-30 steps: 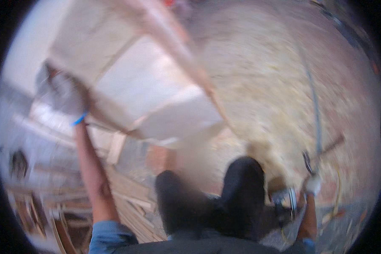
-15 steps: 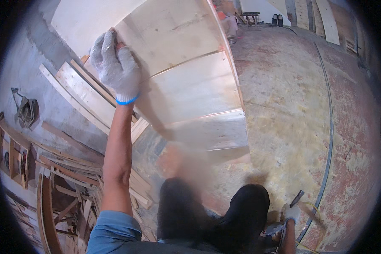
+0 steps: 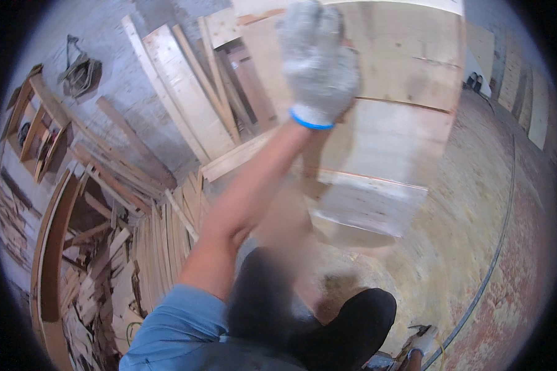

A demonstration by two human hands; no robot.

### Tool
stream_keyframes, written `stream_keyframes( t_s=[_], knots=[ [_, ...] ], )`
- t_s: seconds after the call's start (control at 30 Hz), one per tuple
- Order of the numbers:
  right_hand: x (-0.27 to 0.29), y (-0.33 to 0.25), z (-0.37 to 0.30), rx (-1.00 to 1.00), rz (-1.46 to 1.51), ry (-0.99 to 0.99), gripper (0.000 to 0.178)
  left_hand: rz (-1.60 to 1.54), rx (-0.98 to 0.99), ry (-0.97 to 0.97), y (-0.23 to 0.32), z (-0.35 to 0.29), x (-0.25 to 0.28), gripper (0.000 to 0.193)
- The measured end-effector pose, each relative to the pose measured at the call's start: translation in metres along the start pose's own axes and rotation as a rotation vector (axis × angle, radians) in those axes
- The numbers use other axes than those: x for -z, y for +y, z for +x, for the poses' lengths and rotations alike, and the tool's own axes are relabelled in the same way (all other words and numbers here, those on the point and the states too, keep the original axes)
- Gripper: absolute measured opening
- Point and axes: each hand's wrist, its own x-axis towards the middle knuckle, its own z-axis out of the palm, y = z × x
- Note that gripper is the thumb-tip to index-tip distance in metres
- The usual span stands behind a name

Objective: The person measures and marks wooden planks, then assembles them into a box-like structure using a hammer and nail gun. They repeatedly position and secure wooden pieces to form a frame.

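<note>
A large pale wooden panel, made of several boards with seams across it, stands tilted in front of me. My left hand, in a white knitted glove with a blue cuff, is closed at the panel's left side; its fingertips are mostly hidden. Low at the right, my right hand, also gloved, is closed around what looks like a hammer with a dark metal head. Its handle is mostly hidden. A blue-grey object beside that hand is only partly visible.
Planks lean against the grey wall at the left. Below them lie scrap strips and a curved wooden piece. A dark hose runs along the worn floor, with a thin yellow line near my right hand.
My view has swung left, so the panel and left hand appear farther right. The left hand stays at the panel's side. The right hand with the hammer appears lower in view.
</note>
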Motion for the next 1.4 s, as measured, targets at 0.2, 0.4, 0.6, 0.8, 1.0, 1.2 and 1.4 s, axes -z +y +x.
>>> stream_keyframes(
  t_s=[0.2,0.4,0.6,0.8,1.0,1.2,1.4],
  knots=[
    [-0.003,0.013,0.026,0.212,-0.473,-0.089,0.036,0.067,0.044,0.011,0.009,0.002,0.001,0.043],
    [-0.028,0.05,0.041,0.228,-0.595,0.002,0.036,0.077,0.066,0.055,0.015,0.0,-0.001,0.046],
    [-0.023,0.053,-0.009,0.129,-0.495,0.031,0.035,0.019,0.014,-0.023,0.004,-0.003,0.006,0.044],
    [-0.022,0.078,-0.038,0.065,-0.415,0.079,0.033,-0.022,-0.08,-0.158,-0.027,-0.015,0.032,0.046],
    [-0.038,0.118,-0.03,-0.184,0.118,0.001,0.025,0.107,0.039,-0.179,-0.035,-0.041,0.067,0.039],
    [-0.056,0.125,-0.021,0.063,-0.492,0.157,0.016,0.281,0.453,-0.344,-0.032,-0.046,0.063,0.096],
    [-0.021,0.076,-0.026,0.176,-0.208,-0.081,0.025,0.167,0.632,-0.595,-0.078,-0.053,0.1,0.094]
  ],
)
